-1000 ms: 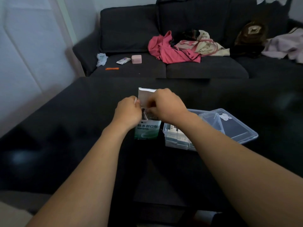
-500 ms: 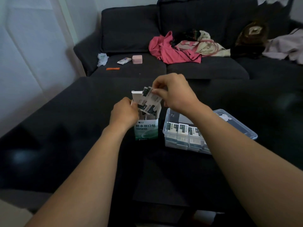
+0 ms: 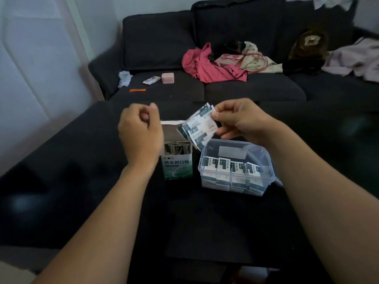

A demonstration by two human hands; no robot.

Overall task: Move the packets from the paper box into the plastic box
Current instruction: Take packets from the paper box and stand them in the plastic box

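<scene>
Two bare forearms run into view from the lower edge, the left one from about 7 o'clock and the right one from about 5 o'clock, each broad near the camera and narrowing toward the wrist. No sleeve, cuff, watch, bracelet or glove shows on either arm. The left hand [image 3: 140, 133] and the right hand [image 3: 244, 121] are likewise bare, with no ring visible on the fingers that show. The fingernails look short and unpainted, though motion blur softens them.

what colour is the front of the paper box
White on top fading to green below, seen in the head view: paper box.
</scene>
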